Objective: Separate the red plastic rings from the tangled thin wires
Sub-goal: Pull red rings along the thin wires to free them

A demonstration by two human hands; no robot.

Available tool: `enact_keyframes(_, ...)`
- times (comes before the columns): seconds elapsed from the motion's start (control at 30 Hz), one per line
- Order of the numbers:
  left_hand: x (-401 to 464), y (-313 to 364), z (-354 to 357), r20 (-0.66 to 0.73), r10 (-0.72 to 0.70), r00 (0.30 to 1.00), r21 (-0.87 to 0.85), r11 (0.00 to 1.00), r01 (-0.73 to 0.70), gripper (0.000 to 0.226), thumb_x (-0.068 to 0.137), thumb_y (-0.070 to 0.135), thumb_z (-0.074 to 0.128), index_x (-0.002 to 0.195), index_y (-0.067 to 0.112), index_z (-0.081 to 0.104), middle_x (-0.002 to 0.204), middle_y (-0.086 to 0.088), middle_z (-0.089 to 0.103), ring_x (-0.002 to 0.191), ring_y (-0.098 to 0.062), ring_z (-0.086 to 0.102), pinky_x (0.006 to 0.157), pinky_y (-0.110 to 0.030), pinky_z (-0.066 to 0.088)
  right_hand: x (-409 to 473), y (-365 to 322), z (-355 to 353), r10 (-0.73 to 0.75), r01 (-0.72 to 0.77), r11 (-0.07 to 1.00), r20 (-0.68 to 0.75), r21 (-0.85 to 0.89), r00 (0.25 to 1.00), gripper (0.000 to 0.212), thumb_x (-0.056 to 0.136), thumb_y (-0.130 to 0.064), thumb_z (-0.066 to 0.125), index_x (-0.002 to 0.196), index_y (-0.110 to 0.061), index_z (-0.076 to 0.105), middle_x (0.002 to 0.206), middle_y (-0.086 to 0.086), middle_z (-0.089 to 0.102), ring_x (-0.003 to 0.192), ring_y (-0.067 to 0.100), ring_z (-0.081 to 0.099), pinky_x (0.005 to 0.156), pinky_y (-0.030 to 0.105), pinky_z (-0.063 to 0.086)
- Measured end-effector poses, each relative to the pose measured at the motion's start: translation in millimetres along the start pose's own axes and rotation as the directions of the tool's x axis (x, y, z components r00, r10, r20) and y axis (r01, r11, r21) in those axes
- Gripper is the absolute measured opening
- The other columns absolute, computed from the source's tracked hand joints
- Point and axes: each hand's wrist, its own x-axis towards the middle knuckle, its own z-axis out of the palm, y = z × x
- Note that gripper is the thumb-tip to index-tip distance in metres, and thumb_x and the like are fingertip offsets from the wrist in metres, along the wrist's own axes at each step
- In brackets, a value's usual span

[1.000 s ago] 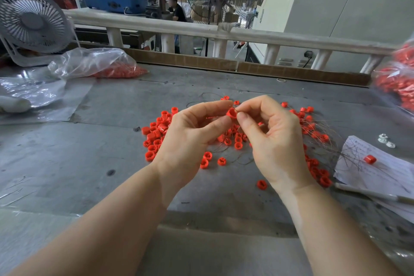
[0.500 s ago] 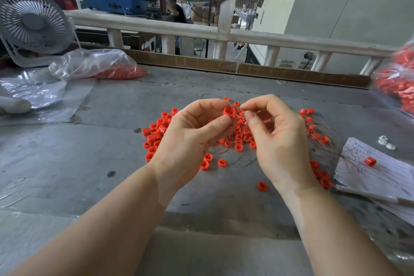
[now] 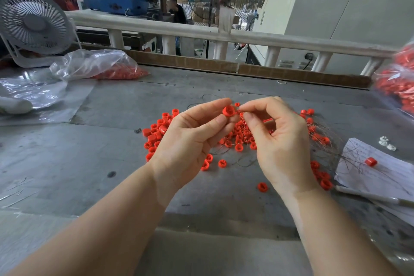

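Red plastic rings [image 3: 239, 139] strewn mid-worktop, thin wires [image 3: 329, 143] tangled through them toward three o'clock.

My right hand [image 3: 283, 141] covers part of the ring pile [image 3: 240, 135], so I cannot count what lies under it. The wire [image 3: 240, 116] at my fingers [image 3: 253, 108] is too thin to follow. The bag of rings [image 3: 397, 83] at right is blurred and cut by the edge. The writing on the paper [image 3: 380, 170] is unreadable.
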Motion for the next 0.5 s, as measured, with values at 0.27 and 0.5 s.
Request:
enact_keyframes(0.27, -0.5, 0.4, 1.2, -0.014, 0.019, 1.000, 0.038, 0.999, -0.018, 0.024, 0.068, 0.003, 0.062, 0.083, 0.014, 0.077, 0.083, -0.005, 0.074, 0.079, -0.012, 0.070, 0.066, -0.017, 0.055, -0.6, -0.3, 0.8, -0.014, 0.014, 1.000, -0.007, 0.007, 1.000, 0.009, 0.085, -0.001, 0.063, 0.086, -0.009, 0.068, 0.081, 0.004, 0.065, 0.078, 0.008, 0.059, 0.069, 0.009, 0.040)
enact_keyframes(0.5, -0.7, 0.7, 2.1, -0.007, 0.012, 1.000, 0.028, 1.000, -0.011, 0.024, 0.068, 0.002, 0.062, 0.082, 0.014, 0.077, 0.083, -0.005, 0.074, 0.080, -0.012, 0.071, 0.068, -0.017, 0.055, -0.4, -0.8, 0.9, -0.026, 0.026, 1.000, -0.011, -0.008, 1.000, 0.010, 0.083, 0.000, 0.064, 0.085, -0.009, 0.069, 0.080, 0.002, 0.065, 0.078, 0.006, 0.059, 0.068, 0.007, 0.039)
